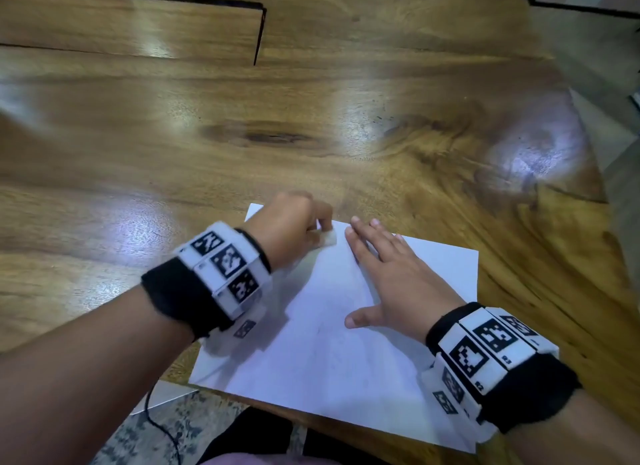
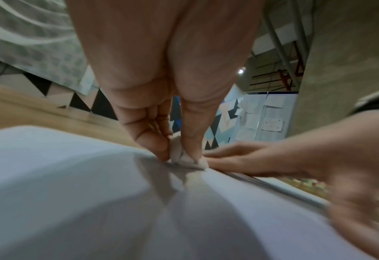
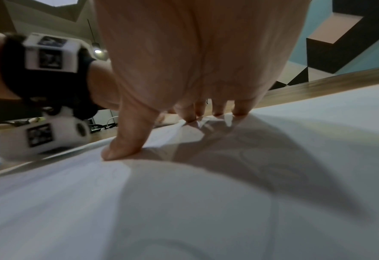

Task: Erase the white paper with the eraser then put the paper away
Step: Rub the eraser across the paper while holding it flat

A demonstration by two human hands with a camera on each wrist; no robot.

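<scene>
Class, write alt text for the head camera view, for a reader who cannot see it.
A left hand pinches a small white eraser against a white paper sheet, while the right hand lies flat, holding the sheet on a glossy wooden table.

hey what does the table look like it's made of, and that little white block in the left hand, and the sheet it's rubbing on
Table: looks like wood with a glossy varnish; grain, a dark knot and bright light reflections show.
White block: probably a soft rubber or vinyl eraser; matte, with rounded, worn edges, pinched in the left hand.
Sheet: thin matte white paper lying flat, with the right hand flat on it.
</scene>
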